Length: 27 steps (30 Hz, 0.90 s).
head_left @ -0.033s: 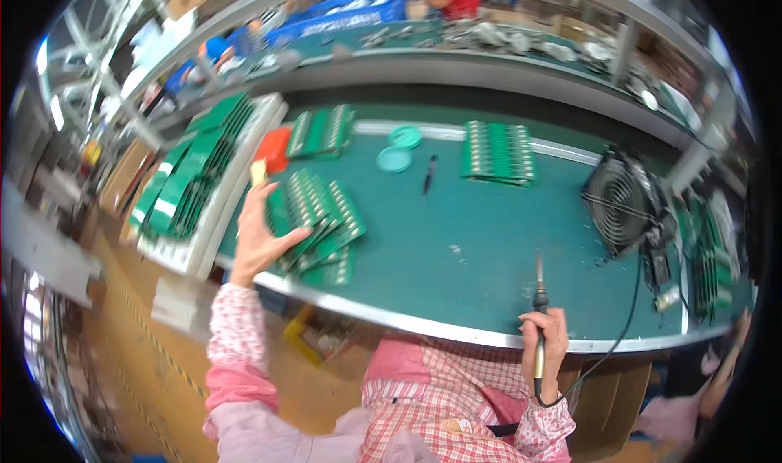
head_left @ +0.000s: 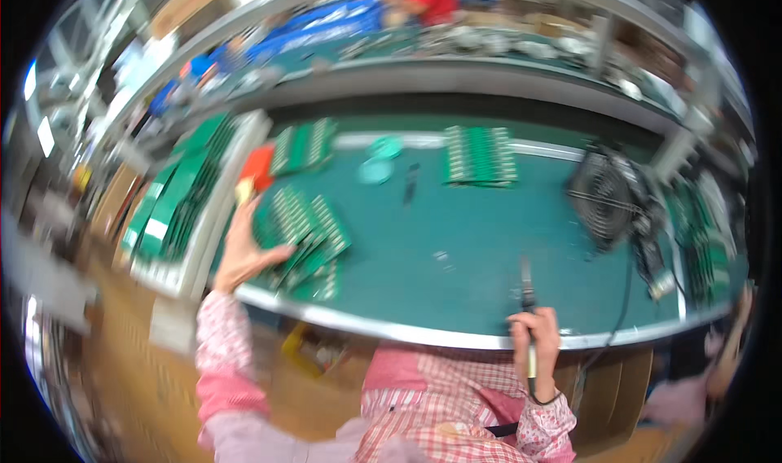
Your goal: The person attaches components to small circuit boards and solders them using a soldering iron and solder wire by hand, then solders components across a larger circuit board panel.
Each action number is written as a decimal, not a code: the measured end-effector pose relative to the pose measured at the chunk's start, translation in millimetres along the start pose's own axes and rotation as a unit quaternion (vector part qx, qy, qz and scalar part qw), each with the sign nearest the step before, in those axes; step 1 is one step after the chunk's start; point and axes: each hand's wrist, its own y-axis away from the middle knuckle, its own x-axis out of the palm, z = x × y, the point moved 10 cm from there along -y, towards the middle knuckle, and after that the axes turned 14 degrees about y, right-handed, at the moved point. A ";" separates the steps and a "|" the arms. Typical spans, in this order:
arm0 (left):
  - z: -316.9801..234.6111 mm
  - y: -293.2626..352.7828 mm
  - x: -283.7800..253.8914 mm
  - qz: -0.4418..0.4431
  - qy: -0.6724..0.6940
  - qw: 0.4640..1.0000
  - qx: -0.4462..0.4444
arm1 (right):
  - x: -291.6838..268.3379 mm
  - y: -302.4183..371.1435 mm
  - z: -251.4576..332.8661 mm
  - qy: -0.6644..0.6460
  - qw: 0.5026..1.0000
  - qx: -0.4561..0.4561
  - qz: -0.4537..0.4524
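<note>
My left hand point(head_left: 242, 250) rests at the left edge of a loose pile of green circuit boards point(head_left: 308, 233). Its thumb reaches over the near boards, and its fingers stretch away from me, apart from the thumb. A pale yellow bit point(head_left: 244, 190) shows at the fingertips; blur hides whether it is worn or lies there. At the table's front edge, my right hand point(head_left: 539, 345) is closed round the handle of a soldering iron point(head_left: 528, 290), its tip pointing up and away from me. A dark cord runs from the handle toward the right.
Left stands a white rack point(head_left: 199, 255) of green boards, beside a red piece point(head_left: 258, 167). Farther back are two board stacks point(head_left: 481, 156), turquoise round lids point(head_left: 376, 170) and a dark slim tool point(head_left: 410, 184). A black fan point(head_left: 604, 194) stands right, beside more boards point(head_left: 696, 243).
The whole picture has shifted slightly to the left and is more blurred. Both hands keep nearly the same places over the table, and the soldering iron stays in my right hand.
</note>
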 end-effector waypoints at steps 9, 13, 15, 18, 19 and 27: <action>-221.0 -10.4 161.3 0.266 0.296 0.876 0.272 | 30.6 11.0 10.8 -0.020 0.999 -0.017 -0.023; -241.6 17.1 148.7 0.208 0.175 0.901 0.338 | 28.0 16.1 5.1 -0.044 0.998 0.006 -0.034; -235.4 25.0 135.0 0.158 0.092 0.925 0.334 | 25.2 12.3 19.0 -0.092 0.994 0.011 -0.050; -222.4 47.0 105.4 0.074 -0.058 0.955 0.281 | 30.6 9.9 35.7 -0.262 0.962 0.071 0.015; -218.5 63.3 86.5 0.045 -0.119 0.960 0.248 | 30.5 7.9 42.3 -0.330 0.939 0.093 0.039; -253.5 82.6 235.4 0.192 0.106 0.967 0.133 | -25.1 -5.5 -22.1 -0.126 0.978 0.154 0.066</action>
